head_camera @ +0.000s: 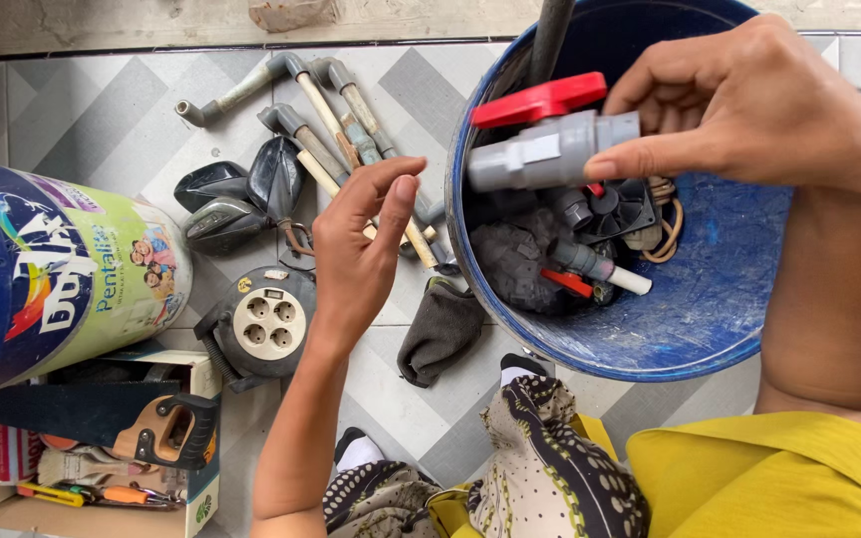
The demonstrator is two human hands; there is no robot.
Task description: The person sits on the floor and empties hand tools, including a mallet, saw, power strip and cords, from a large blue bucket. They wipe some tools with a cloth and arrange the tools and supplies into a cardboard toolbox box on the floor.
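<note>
My right hand point(759, 105) grips a grey plastic ball valve with a red handle point(548, 139) and holds it over a blue bucket point(719, 299). Inside the bucket lie a smaller grey valve with a red lever point(590, 267), black fittings, dark cloth and a coil of cord. My left hand point(356, 254) hovers with its fingers apart and nothing in it, left of the bucket's rim, above the grey pipe pieces with elbow joints point(301, 120) on the tiled floor.
A large paint can point(52, 264) lies on its side at the left. A cardboard box point(102, 458) holds a handsaw, brushes and screwdrivers. A round cable-reel socket point(261, 324), black curved shells point(236, 194) and a grey sock point(440, 334) lie on the tiles.
</note>
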